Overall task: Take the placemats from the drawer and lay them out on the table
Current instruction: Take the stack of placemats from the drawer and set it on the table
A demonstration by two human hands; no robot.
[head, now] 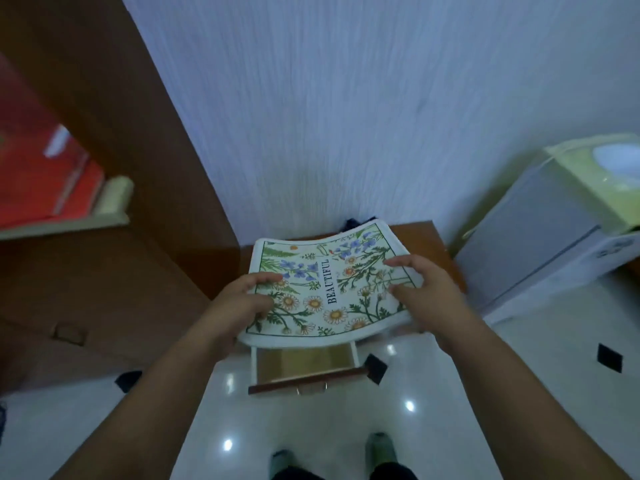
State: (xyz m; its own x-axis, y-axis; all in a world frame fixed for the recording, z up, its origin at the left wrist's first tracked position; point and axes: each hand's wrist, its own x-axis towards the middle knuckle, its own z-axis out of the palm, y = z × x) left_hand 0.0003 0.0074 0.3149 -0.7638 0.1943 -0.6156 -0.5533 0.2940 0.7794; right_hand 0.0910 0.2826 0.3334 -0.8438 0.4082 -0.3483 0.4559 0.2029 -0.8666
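Observation:
A white placemat (pixel 332 289) printed with daisies, blue flowers and the word BEAUTIFUL bows between my hands, held above an open drawer (pixel 304 365). My left hand (pixel 239 303) grips its left edge, thumb on top. My right hand (pixel 422 292) grips the right edge, fingers spread over the print. More than one layer seems stacked at the lower right edge, though I cannot tell how many. The drawer's pale wooden inside shows nothing else in the part I can see. It sticks out from a small brown nightstand (pixel 440 251), mostly hidden by the placemat.
A brown wooden bed frame (pixel 104 265) fills the left, with red bedding (pixel 41 174) above. A small grey fridge (pixel 540 244) with a pale box on top stands at the right. Below are a glossy white tiled floor (pixel 311 427) and my feet.

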